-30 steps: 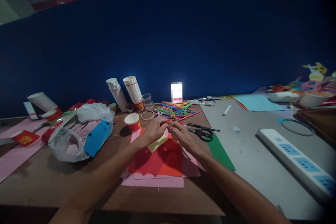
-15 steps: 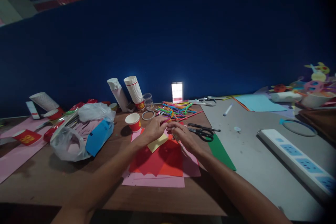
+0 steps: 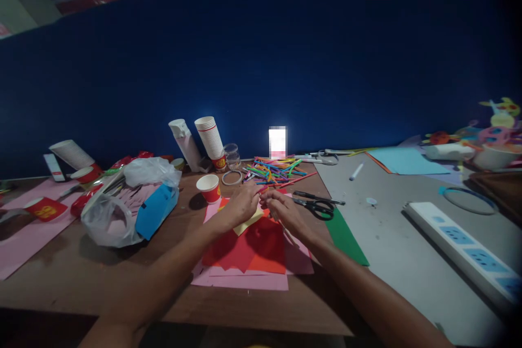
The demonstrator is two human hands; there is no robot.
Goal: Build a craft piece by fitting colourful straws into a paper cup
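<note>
Perhaps closer now: left hand (image 3: 243, 204) and right hand (image 3: 286, 212), fingers (image 3: 269, 197) together.

Two hands (image 3: 243, 204) (image 3: 286, 212) sit right of the one upright red cup (image 3: 208, 188). Right of that cup: two pairs of scissors (image 3: 319, 208) (image 3: 327, 157), one power strip (image 3: 460, 253); behind it, one tape ring (image 3: 231, 177); left, one plastic bag (image 3: 118, 204).

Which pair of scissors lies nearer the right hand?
The black-handled scissors, just right of the right hand beside the green paper; the paler pair lies farther back, near the blue wall past the sticks.
</note>
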